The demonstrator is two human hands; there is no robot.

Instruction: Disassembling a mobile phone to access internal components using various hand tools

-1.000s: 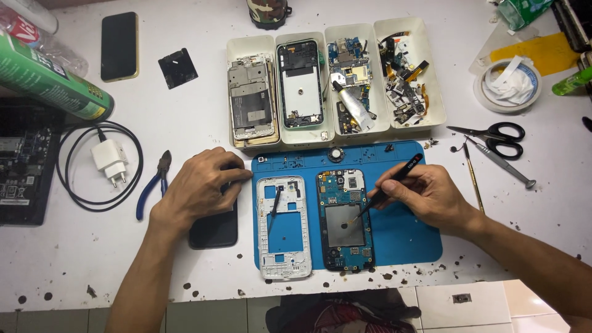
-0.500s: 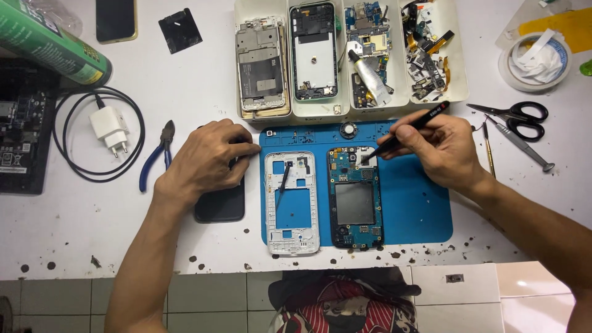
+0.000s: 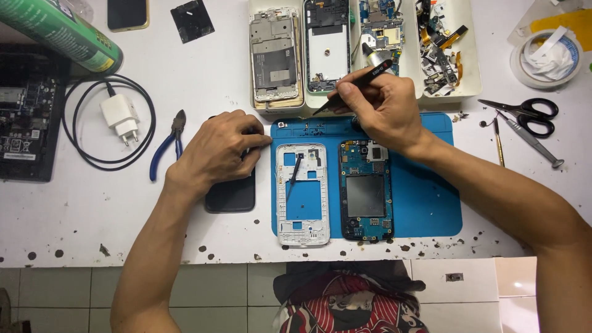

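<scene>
A blue work mat [image 3: 425, 203] lies on the white table. On it sit a white phone frame [image 3: 301, 194] with a thin dark tool lying across it, and an opened phone with its blue circuit board [image 3: 365, 189] showing. My right hand [image 3: 385, 108] hovers over the mat's top edge, shut on a black screwdriver [image 3: 354, 84] whose tip points down-left near the tray. My left hand [image 3: 219, 151] rests with curled fingers on a black phone [image 3: 231, 194] at the mat's left edge.
A white compartment tray [image 3: 475, 80] at the back holds phone bodies, boards and small parts. Blue pliers [image 3: 166, 145], a white charger with black cable [image 3: 120, 117], a green can [image 3: 58, 31], scissors [image 3: 530, 114], tape roll [image 3: 546, 58] and a dark board [image 3: 28, 111] lie around.
My right hand has lifted the screwdriver off the circuit board and carried it up and left toward the tray. The left hand stays on the black phone. The camera has moved closer.
</scene>
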